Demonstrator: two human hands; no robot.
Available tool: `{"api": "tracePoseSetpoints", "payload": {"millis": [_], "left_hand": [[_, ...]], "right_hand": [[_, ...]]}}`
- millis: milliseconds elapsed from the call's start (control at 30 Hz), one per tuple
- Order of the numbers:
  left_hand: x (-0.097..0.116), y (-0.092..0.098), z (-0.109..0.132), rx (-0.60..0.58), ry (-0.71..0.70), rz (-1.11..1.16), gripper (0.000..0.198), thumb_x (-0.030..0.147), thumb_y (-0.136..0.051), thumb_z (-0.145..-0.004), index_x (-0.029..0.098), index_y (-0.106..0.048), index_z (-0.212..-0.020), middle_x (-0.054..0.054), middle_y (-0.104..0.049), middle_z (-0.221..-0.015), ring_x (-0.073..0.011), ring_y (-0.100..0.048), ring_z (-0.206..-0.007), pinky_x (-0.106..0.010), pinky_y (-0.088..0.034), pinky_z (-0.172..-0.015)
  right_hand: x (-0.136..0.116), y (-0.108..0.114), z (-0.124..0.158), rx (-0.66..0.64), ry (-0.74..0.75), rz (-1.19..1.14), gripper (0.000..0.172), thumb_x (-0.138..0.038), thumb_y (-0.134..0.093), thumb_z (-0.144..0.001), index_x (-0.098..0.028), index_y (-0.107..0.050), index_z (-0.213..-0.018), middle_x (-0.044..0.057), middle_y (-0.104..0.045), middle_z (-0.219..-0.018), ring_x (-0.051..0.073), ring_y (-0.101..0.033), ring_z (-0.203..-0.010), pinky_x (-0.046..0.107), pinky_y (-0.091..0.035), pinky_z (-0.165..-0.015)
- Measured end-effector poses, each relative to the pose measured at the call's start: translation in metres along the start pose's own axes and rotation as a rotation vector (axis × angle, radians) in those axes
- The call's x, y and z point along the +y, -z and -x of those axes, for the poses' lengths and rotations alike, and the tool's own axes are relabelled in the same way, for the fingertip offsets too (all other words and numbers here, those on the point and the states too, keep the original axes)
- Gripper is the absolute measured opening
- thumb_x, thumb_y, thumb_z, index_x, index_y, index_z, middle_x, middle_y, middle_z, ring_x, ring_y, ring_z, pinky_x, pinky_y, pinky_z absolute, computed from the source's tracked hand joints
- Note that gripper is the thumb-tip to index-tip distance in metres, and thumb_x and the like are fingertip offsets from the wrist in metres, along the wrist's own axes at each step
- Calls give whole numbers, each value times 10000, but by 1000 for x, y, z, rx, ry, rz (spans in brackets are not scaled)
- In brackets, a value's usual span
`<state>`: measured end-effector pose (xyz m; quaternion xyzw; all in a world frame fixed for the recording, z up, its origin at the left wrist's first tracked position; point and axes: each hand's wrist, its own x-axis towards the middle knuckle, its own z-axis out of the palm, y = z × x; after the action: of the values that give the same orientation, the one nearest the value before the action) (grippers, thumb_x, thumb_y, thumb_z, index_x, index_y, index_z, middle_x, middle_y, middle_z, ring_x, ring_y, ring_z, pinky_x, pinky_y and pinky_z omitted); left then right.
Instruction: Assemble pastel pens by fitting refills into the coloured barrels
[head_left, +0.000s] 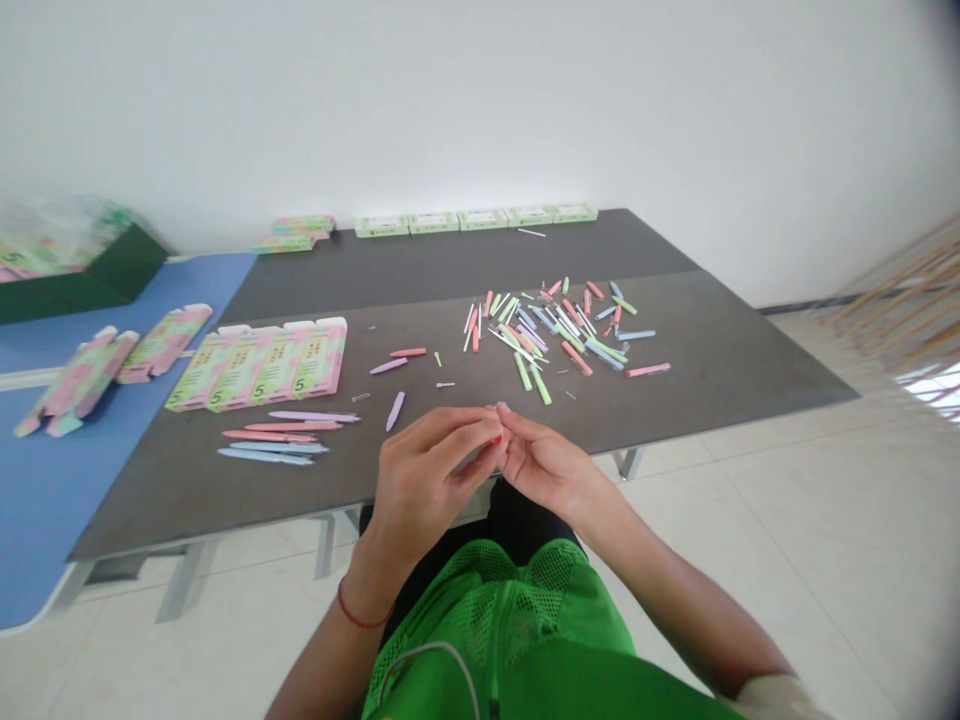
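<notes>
My left hand [431,455] and my right hand [541,455] meet fingertip to fingertip over the table's front edge. Both are closed in a pinch, and a small red spot shows between them; what they hold is mostly hidden. Just beyond my left hand lie a purple pen barrel [395,411], another purple barrel [388,366] and a red one [408,352]. Tiny pieces, one green [438,359] and one purple [445,385], rest nearby. Farther right spreads a loose pile of pen parts [555,330] in red, green and blue, with white refills among them.
Several pens [277,440] lie in rows at left, below upright printed boxes [279,365]. More boxes [476,220] line the table's back edge. Flattened cartons [82,380] and a dark green bin [124,265] are on the blue table [30,480] at left.
</notes>
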<state>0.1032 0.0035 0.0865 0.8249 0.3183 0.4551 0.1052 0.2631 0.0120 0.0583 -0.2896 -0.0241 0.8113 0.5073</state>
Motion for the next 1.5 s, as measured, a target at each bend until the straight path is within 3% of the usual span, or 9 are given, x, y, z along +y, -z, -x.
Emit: {"api": "tracePoseSetpoints", "payload": {"millis": [167,533,733,900,1133,1267,1367,1500], "left_hand": [[-3,-7,3,52,-27,59,90,158,-726,-925,219,-723,-992,-42,-800,-970,-175,-757,-934,-304,-616,-859],[-5,-14,2,118,-40,90,138,113,-759,-889,208,-718,-980,-33,-799,-970,-163,-759,-923,-294,-620,-855],[-6,-13,1,127,13,88,100,146,-763,-892,205,-728,-965,-30,-800,-945,-159,-763,-883,-282,-620,-827],[-5,-12,0,130,17,71,83,154,-759,-898,205,-730,-957,-34,-798,-927,-160,-760,-874,-279,-619,-815],[-5,-15,1,168,-7,84,98,150,-775,-882,211,-736,-948,-29,-799,-922,-163,-760,-870,-282,-625,-803],[-9,-15,4,225,121,76,109,173,-800,-864,199,-758,-961,-31,-807,-918,-156,-766,-814,-264,-632,-771],[-13,-12,5,321,243,93,136,206,-803,-867,197,-776,-1000,-31,-817,-944,-147,-775,-758,-247,-647,-731],[-22,-10,0,402,432,282,180,272,-795,-884,174,-771,-1032,-52,-821,-950,-175,-797,-795,-270,-674,-734]], "right_hand": [[5,4,-1,36,32,12,81,-79,-716,-930,-111,-721,-856,29,-788,-774,88,-735,-663,146,-611,-660],[2,0,-3,94,54,-9,276,-69,-527,-1038,-103,-688,-817,32,-760,-702,80,-714,-594,137,-605,-612],[2,5,-5,68,23,-30,185,-80,-611,-1000,-110,-678,-830,25,-756,-718,80,-713,-597,150,-616,-643],[2,5,-3,105,29,-58,289,-67,-506,-1044,-106,-675,-813,24,-747,-674,79,-713,-577,146,-614,-623],[3,5,-3,77,50,-34,165,-69,-639,-976,-106,-695,-825,31,-772,-703,95,-734,-585,151,-619,-611],[1,9,-3,148,109,-32,192,-43,-589,-991,-95,-714,-855,72,-799,-744,113,-772,-655,179,-645,-708],[0,12,0,109,160,10,130,-78,-630,-975,-89,-731,-895,130,-821,-839,165,-805,-760,249,-664,-794],[0,12,8,40,210,86,72,-126,-693,-942,-88,-750,-920,164,-826,-938,205,-815,-845,294,-667,-835]]}}
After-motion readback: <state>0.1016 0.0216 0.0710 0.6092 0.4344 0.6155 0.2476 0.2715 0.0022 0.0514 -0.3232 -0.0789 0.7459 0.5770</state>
